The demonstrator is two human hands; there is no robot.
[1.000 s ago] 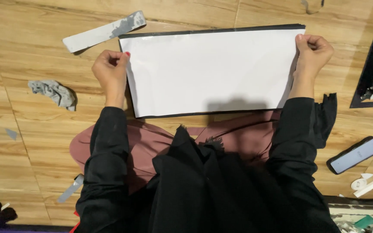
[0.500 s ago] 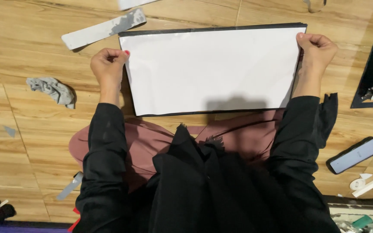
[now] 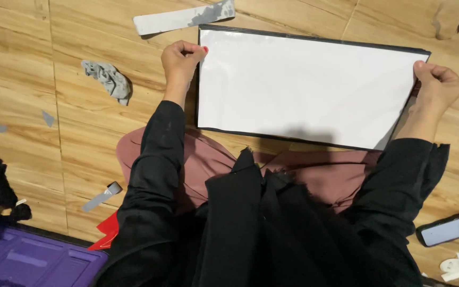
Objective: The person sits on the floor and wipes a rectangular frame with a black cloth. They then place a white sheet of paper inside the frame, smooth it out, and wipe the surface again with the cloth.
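We sit on the wooden floor (image 3: 70,138) and look down at our two hands. Between them is a big white board (image 3: 304,90) with a thin black edge. It fills the upper middle of the frame, and its long side runs from left to right, tipped down a little on the right. Its near edge sits just above our pink lap (image 3: 213,165).

Our left hand (image 3: 180,59) is curled shut on the board's left short edge, near the top corner. Our right hand (image 3: 438,87) is curled shut on the right short edge. So each hand has one end, the board stretches wide between them, and neither hand is closer than the other.

Just above the board, at the upper left of the frame, lies a long grey strip (image 3: 184,17). A crumpled grey cloth (image 3: 107,78) sits to the left. A purple tray (image 3: 27,260) is at the lower left, and a phone (image 3: 450,227) at the lower right.
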